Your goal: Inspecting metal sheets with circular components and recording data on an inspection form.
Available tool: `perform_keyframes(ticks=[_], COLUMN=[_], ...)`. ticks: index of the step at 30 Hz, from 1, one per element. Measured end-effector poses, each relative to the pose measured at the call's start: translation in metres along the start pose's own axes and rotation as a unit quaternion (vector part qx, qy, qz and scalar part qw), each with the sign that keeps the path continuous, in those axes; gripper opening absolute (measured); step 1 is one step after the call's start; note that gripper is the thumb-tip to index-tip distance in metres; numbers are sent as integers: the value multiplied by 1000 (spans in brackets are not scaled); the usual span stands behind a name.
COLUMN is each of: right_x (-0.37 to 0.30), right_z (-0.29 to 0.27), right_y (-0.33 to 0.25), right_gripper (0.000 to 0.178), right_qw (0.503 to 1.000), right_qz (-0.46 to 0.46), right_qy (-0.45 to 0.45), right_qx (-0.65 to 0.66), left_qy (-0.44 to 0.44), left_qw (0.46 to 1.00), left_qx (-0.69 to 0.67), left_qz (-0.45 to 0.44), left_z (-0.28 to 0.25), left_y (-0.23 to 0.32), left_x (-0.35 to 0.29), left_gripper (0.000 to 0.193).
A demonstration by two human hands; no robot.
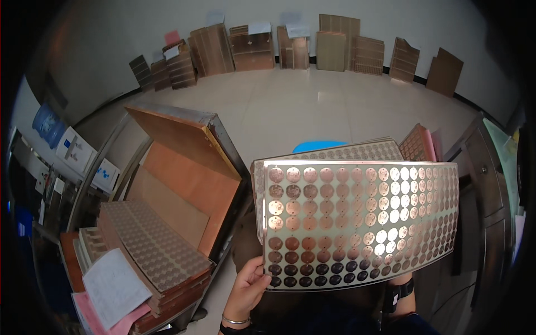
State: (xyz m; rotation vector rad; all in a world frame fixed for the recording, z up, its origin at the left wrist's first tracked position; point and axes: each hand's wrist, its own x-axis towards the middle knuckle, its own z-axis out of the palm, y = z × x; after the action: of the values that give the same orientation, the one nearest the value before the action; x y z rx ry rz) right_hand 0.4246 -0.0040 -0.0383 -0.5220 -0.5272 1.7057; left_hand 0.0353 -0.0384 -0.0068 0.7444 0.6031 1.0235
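Upright in front of me is a circuit board panel [324, 234], pale with rows of round copper pads that shine on its right half. My left hand [247, 286] pinches its lower left corner between thumb and fingers. Below the panel's lower right edge, my right wrist wears a dark band [401, 293]; the right hand itself is behind the panel, its fingers hidden. More panels of the same pattern [368, 151] show behind the top edge of the one I hold.
At left, a tilted rack with a wooden backboard [184, 173] carries a stack of panels [153, 240]. White paper [117, 287] and a pink sheet [92, 315] lie beside it. Boards [338, 44] lean along the far wall. A blue seat [318, 146] and dark cabinet [486, 184] stand beyond.
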Motion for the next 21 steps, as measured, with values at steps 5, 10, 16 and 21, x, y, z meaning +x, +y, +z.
perform_keyframes(ticks=[5, 10, 16, 21], right_x=[-5, -11, -7, -53], right_z=[16, 44, 70, 51], right_y=[-1, 13, 36, 48], right_gripper=[45, 46, 46, 46], right_qw=[998, 991, 983, 973], right_qz=[-46, -103, -149, -183], right_qy=[33, 76, 108, 139], right_qx=[-12, -26, -26, -25], left_qy=[13, 123, 135, 174], left_qw=[1000, 983, 937, 939], left_qx=[-17, -135, -316, -295], left_qz=[-14, 9, -56, -7], left_z=[-9, 4, -1, -11], left_y=[-10, -9, -47, -56], left_x=[-1, 9, -4, -6], left_gripper=[46, 41, 45, 40])
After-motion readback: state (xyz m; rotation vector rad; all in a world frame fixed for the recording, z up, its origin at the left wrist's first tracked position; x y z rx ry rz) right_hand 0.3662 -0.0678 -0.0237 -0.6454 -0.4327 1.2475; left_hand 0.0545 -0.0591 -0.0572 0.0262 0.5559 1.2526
